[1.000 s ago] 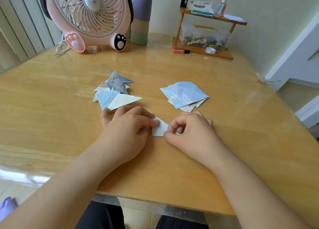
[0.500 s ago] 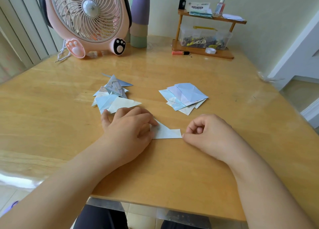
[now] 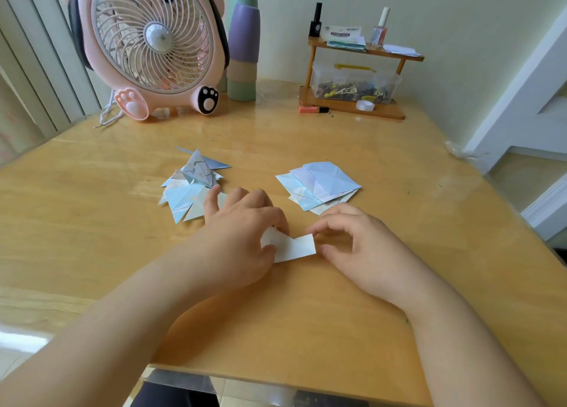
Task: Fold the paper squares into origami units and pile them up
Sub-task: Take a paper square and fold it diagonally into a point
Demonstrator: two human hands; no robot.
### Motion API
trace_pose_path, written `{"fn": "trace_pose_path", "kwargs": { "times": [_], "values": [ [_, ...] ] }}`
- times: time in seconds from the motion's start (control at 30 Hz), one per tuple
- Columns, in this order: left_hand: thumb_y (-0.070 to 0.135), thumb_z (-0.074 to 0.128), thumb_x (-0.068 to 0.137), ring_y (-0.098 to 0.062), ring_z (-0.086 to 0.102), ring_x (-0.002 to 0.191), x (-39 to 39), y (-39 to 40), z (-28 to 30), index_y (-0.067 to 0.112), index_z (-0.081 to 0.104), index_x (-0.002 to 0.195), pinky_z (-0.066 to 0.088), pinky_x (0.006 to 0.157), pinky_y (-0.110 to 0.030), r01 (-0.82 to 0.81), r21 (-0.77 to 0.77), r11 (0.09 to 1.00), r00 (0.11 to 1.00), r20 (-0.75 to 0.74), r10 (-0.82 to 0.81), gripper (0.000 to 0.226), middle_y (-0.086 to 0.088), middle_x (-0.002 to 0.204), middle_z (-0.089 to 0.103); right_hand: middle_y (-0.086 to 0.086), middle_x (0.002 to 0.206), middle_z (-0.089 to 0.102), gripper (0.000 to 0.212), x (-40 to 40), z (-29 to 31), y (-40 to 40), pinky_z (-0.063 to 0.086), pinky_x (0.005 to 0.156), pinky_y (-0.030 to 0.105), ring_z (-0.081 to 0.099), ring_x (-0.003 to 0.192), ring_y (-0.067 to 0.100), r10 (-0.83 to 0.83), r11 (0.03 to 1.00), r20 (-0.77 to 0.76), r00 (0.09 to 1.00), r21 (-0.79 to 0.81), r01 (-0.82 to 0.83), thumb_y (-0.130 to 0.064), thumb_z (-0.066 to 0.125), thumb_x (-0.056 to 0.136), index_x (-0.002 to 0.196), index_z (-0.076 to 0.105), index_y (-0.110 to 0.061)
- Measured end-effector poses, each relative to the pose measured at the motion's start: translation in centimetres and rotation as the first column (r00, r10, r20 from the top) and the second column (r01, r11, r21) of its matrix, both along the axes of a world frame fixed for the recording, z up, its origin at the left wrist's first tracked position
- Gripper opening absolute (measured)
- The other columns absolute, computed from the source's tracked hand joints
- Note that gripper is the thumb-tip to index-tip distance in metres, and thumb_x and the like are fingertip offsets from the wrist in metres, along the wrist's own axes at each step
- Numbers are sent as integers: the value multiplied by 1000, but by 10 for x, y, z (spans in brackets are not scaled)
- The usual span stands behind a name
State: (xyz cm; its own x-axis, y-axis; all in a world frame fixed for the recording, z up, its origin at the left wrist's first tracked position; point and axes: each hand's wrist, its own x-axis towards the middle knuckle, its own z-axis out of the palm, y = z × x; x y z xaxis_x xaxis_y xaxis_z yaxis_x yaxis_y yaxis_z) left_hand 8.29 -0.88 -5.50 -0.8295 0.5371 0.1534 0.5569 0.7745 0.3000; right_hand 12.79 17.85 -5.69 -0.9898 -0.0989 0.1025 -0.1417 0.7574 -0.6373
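A small folded white paper piece lies on the wooden table between my hands. My left hand pinches its left end between thumb and fingers. My right hand sits at its right end, thumb and forefinger curled close to the paper's edge; whether they touch it I cannot tell. Behind my left hand is a pile of folded pale blue triangular units. Behind my right hand lies a loose stack of flat blue and white paper squares.
A pink fan stands at the back left, with stacked cups beside it. A small wooden shelf with bottles and a clear box is at the back right. An orange marker lies before it.
My left hand has lifted and tilted the paper piece, which now shows a longer rectangular end. My right hand has opened a little and come back to that end.
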Motion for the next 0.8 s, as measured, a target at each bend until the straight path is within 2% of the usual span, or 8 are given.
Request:
{"fn": "trace_pose_path", "kwargs": {
  "times": [0.1,0.2,0.3,0.5,0.67,0.8],
  "values": [
    [28,52,85,-5,27,103,2,-3,-3,35,64,98,-4,114,-45,45,141,989,997,-61,-37,20,17,92,41,-16,97,57,26,2,4,-2,33,79,2,51,97,-4,-14,996,-65,998,-88,8,-9,67,83,84,62,-35],
    [30,48,74,-2,29,96,3,-5,-4,35,69,86,0,113,-45,80,259,962,993,-108,-54,25,21,83,44,-13,92,60,39,6,11,-5,35,76,7,54,89,1,54,974,-82,995,-214,-70,1,62,81,96,62,-35],
    [25,54,71,-4,31,91,0,-5,-4,33,71,81,5,108,-47,116,308,944,982,-176,-63,21,23,78,43,-13,89,61,44,9,13,-9,38,76,13,53,82,0,124,965,-59,990,-226,-135,6,58,80,92,66,-36],
    [21,64,67,-9,41,92,-9,-5,-8,32,70,73,13,102,-54,150,341,928,951,-307,-41,14,24,78,47,-20,77,62,26,9,16,-11,38,70,9,53,75,-3,76,967,-60,995,-237,-88,-1,70,77,77,68,-27],
    [18,65,65,-9,42,90,-8,-10,-10,28,68,70,20,100,-54,125,362,924,952,-306,-9,12,19,81,53,-16,83,48,27,7,9,-12,37,73,10,47,80,4,112,979,-69,991,-166,-122,-3,71,74,71,68,-30],
    [8,59,54,-13,44,94,-2,-15,-13,29,68,67,25,95,-60,134,195,972,938,-341,-61,26,16,83,63,-15,88,48,21,5,3,-13,35,77,9,49,95,6,155,986,-129,979,-35,-161,-9,71,75,71,68,-29]
  ]
}}
